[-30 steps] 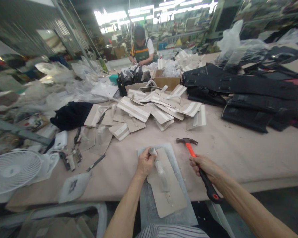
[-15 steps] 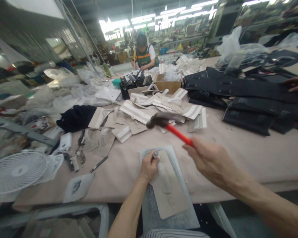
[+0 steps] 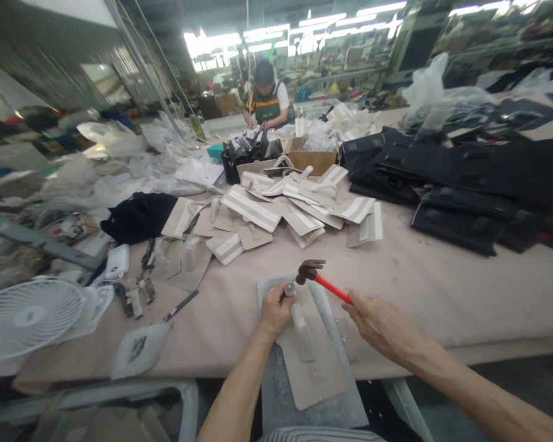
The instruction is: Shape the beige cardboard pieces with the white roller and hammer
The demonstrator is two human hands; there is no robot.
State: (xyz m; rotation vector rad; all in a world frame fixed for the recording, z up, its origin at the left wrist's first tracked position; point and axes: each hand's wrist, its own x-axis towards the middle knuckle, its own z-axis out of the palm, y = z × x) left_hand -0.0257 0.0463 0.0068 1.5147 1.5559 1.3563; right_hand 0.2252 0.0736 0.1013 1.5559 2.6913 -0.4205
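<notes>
My right hand [image 3: 373, 319] grips the red handle of a claw hammer [image 3: 311, 270]. Its dark head hangs just right of and above a short metal punch [image 3: 289, 288]. The fingers of my left hand [image 3: 275, 307] are closed round that punch, which stands upright with its round top showing. Under it lies a beige panel [image 3: 320, 374] with a plastic-wrapped handle [image 3: 303, 331] along its middle. Beneath the panel is a grey slab [image 3: 276, 399] at the table's front edge. The punch's lower tip is hidden by my fingers.
Beige panels with white strips [image 3: 251, 209] are heaped ahead. Black bag pieces [image 3: 461, 215] lie at right. A white fan [image 3: 30, 316], small tools [image 3: 142, 294] and a dark cloth [image 3: 141, 216] are at left. Across the table a person [image 3: 268, 101] works.
My right hand has brought the hammer down and closer to the punch. My left hand stays in place. The other hand at the far right edge has left view, and the black pieces there have shifted.
</notes>
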